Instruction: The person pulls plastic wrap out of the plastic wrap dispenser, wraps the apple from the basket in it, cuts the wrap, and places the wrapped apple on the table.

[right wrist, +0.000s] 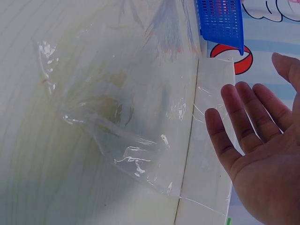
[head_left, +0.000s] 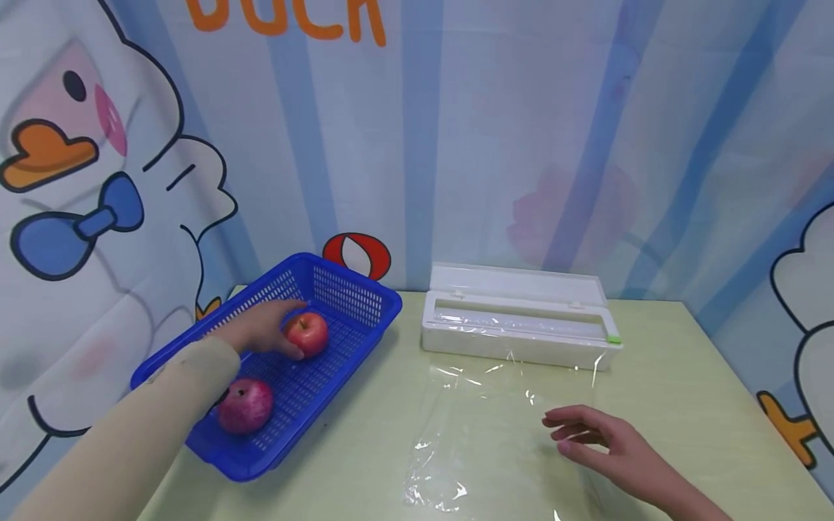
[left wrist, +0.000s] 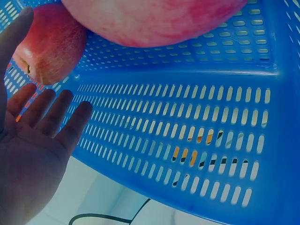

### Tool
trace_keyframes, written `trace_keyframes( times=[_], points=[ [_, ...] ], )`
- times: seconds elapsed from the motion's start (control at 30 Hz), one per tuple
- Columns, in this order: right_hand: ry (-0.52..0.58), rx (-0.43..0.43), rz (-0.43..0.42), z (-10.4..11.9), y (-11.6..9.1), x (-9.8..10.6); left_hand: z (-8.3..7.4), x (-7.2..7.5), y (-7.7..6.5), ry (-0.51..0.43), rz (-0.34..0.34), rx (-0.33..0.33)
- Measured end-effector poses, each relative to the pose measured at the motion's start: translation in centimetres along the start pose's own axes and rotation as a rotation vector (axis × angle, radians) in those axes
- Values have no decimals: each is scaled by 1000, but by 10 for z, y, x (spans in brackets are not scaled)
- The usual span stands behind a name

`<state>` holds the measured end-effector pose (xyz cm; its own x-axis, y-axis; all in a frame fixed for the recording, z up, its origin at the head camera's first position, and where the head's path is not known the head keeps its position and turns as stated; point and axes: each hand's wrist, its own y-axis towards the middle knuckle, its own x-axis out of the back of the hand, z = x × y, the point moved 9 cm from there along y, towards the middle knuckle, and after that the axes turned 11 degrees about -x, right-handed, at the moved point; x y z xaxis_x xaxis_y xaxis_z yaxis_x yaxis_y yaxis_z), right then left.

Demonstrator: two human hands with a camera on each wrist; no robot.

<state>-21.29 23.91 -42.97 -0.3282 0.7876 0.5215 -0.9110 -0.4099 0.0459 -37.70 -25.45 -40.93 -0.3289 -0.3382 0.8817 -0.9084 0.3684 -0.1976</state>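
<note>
In the head view, my left hand [head_left: 263,329] reaches into the blue basket [head_left: 352,347], thumb and fingers spread on either side of a red apple [head_left: 308,334]. The left wrist view has this hand [left wrist: 37,145] with its fingers extended beside the apple [left wrist: 54,44]; contact is hard to tell. A darker, pinkish-red apple [head_left: 245,407] lies nearer me in the basket, partly behind the left sleeve. My right hand [head_left: 609,449] hovers over the table with loosely bent fingers and nothing in it, beside a sheet of clear plastic wrap [head_left: 482,441].
A white cling-film dispenser [head_left: 521,344] stands at the back of the table with its lid raised; the wrap runs from it toward me. A green slider [head_left: 613,339] sits at its right end. Behind the table hangs a printed curtain [head_left: 469,145].
</note>
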Motion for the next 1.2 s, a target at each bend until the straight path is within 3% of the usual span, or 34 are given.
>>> trace_keyframes(
  times=[0.53,1.0,1.2],
  points=[
    [2,38,-15,-1,-4,3,5,-10,10,0,19,38],
    [-53,9,6,-6,-2,2,5,-8,11,27,-15,14],
    [-67,28,-10,-7,-2,3,1,3,7,20,-37,-16]
  ],
)
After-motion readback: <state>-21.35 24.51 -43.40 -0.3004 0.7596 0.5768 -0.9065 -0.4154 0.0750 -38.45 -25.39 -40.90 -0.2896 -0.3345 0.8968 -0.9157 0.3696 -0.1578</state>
